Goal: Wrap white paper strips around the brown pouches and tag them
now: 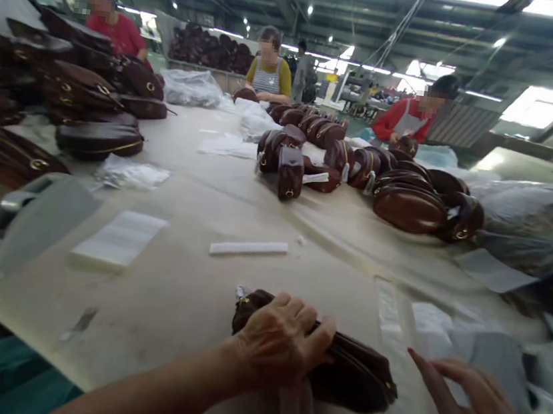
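Observation:
A dark brown leather bag [361, 375] lies on the table right in front of me, with brass-coloured fittings at its ends. My left hand [280, 342] grips it from above, fingers bent over the far side. Some of the bag is hidden under that hand. To the right, apart from the bag, my right hand [477, 413] hovers with its thumb and fingers spread and nothing visible between them. Thin white wrapping [299, 411] hangs below the bag at the near edge. A long translucent strip [389, 315] lies between the bag and my right hand.
Several brown bags [410, 206] stand in rows across the table, and more are piled at the left [84, 89]. A white paper stack [121, 236], a folded white strip [248, 248] and clear plastic bags [542, 219] lie around. Several people work at the far side.

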{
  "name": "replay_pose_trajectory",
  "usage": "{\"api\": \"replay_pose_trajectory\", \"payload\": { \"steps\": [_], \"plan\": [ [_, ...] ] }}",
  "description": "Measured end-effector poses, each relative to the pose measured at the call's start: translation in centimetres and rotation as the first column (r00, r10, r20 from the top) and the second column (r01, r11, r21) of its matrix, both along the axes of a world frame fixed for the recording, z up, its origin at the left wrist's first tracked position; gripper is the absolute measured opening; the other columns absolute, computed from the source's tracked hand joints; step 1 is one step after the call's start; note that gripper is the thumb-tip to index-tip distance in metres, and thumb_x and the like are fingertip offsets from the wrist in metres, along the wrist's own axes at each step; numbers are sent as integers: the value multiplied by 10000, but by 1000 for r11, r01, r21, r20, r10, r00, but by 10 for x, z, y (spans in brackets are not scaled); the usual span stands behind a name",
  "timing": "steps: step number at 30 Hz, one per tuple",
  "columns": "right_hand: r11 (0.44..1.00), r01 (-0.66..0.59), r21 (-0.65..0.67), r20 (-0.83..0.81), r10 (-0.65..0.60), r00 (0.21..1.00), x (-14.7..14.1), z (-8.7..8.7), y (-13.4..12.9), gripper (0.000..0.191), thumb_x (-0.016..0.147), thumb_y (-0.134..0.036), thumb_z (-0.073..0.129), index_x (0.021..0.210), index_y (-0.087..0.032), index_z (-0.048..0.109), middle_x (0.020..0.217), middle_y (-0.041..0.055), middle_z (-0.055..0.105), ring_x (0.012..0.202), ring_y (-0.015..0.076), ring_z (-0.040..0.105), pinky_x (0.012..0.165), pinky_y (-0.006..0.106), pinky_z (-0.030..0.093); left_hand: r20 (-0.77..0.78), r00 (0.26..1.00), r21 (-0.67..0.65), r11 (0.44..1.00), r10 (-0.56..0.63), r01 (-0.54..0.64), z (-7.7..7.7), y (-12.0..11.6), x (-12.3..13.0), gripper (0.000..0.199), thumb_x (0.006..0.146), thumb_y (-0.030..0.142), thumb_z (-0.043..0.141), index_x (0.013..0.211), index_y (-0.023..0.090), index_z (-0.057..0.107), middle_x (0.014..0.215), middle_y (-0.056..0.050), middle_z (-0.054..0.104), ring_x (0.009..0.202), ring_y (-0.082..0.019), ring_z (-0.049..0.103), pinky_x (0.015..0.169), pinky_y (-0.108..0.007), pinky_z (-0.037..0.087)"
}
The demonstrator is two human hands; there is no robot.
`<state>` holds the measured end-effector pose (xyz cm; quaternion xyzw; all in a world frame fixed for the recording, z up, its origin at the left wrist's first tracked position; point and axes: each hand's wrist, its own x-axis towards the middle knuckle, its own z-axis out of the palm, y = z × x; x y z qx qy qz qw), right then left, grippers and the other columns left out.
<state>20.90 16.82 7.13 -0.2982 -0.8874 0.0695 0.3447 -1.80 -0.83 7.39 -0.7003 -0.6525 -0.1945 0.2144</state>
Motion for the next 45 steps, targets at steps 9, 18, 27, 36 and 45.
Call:
{"api": "replay_pose_trajectory", "payload": {
  "steps": [9,18,27,36,45],
  "plan": [
    [791,-544,-279,365,611,702,-223,2,7,196,914,-304,462,925,-188,620,949,57,649,844,170,622,761,283,471,37,999,151,988,-33,27,-8,0,1,346,893,396,488,1058,95,531,712,-22,512,608,-171,508,529,-328,361],
    [790,-524,-317,525,607,597,-305,-51,-13,239,811,-121,566,1033,-185,629,1065,113,650,998,240,585,860,386,423,-49,995,212,975,83,-70,-20,4,1,219,914,330,460,994,147,550,639,19,424,553,-118,449,503,-273,322],
    [762,-338,-552,402,599,692,-256,-14,12,141,790,-248,575,876,-153,634,738,3,626,665,137,571,602,241,458,127,985,161,982,-118,97,-13,-9,-6,204,886,227,440,1084,187,471,855,-60,570,707,-177,556,628,-315,431],
    [771,-454,-445,31,520,853,-99,59,-18,343,788,-426,651,1116,-325,652,1009,26,702,859,209,674,685,253,565,72,982,248,957,-173,151,-9,-11,-10,150,865,183,486,1007,142,510,947,-115,603,920,-213,580,753,-338,469],
    [776,-550,-309,43,589,807,-69,46,-37,317,879,-322,552,1190,-356,609,971,11,685,813,138,677,660,149,546,-73,991,465,875,-113,134,-19,-14,-3,132,834,178,553,934,146,634,983,-49,620,1003,-184,533,855,-333,409]
  ]
}}
